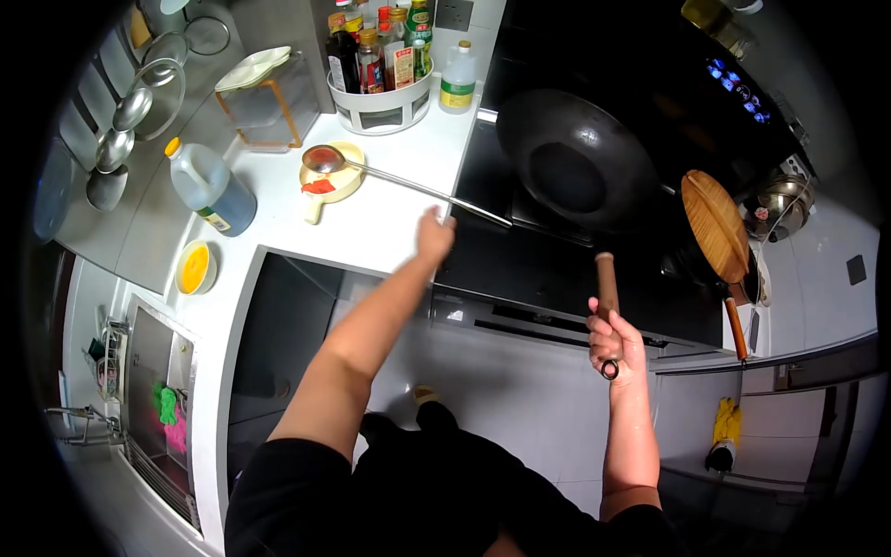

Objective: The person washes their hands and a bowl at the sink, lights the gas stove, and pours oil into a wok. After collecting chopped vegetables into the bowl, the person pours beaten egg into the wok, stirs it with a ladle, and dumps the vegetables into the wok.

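A black wok rests on the stove, its inside bare and dark. My right hand is wrapped round the wok's brown handle, with the ring at its end showing below my fingers. Over the counter's edge, my left hand is just below the handle of a long metal ladle. Motion blurs its fingers, and I cannot tell whether they touch the ladle. The ladle's bowl lies on a pale dish that holds something red; its handle reaches over the stove's edge.
A bowl of yellow liquid and a large yellow-capped jug stand at the left. Behind is a rack of bottles. A wooden lid covers another pan on the right. The sink lies at the far left.
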The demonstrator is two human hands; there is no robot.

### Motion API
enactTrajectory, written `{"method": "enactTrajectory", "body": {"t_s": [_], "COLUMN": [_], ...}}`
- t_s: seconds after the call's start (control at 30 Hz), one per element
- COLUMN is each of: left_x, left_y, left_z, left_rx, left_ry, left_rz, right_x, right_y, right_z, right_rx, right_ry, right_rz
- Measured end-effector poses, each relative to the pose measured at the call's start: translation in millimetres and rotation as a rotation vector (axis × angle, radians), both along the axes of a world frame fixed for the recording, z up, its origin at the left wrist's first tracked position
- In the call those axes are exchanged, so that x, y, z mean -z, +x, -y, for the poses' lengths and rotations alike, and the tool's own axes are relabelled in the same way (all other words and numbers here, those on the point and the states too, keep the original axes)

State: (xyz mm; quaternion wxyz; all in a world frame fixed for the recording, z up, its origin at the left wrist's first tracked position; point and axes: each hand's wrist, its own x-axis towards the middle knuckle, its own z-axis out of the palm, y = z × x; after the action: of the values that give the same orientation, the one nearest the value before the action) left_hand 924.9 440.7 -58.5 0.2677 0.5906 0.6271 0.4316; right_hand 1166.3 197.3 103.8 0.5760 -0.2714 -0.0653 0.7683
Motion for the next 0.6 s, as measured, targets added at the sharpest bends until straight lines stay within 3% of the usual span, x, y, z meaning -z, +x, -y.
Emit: {"method": "enactTrajectory", "body": {"t_s": [0.03, 0.07, 0.1, 0.17, 0.2, 0.4, 0.6], "left_x": [-69.6, -87.9, -105.8, -150.1, -134.4, -160.0, -158.6], "left_y": [17.9, 36.2, 52.7, 83.3, 104.9, 105.3, 76.0], "left_z": [44.8, 69.4, 99.7, 148.8, 159.5, 182.9, 210.0], "left_rx": [0.279, 0.546, 0.765, 0.951, 1.131, 1.050, 1.205], "left_ry": [-0.315, -0.540, -0.720, -1.034, -1.068, -1.046, -0.984], "left_rz": [0.311, 0.520, 0.780, 0.889, 1.059, 1.041, 1.118], "right_x": [5.3, 6.7, -7.4, -12.2, -14.9, -27.8, -46.8], "right_y": [3.2, 5.9, -4.3, -11.9, -16.7, -44.3, -53.4], "right_z": [-0.8, -1.9, -4.6, -6.4, -5.8, 12.6, 50.1], "right_rx": [-0.042, -0.084, 0.001, -0.003, -0.011, 0.071, -0.132], "right_ry": [0.025, 0.050, -0.089, -0.120, -0.150, -0.098, -0.082], "right_rz": [-0.055, -0.110, 0.046, 0.173, 0.302, 0.538, 0.555]}}
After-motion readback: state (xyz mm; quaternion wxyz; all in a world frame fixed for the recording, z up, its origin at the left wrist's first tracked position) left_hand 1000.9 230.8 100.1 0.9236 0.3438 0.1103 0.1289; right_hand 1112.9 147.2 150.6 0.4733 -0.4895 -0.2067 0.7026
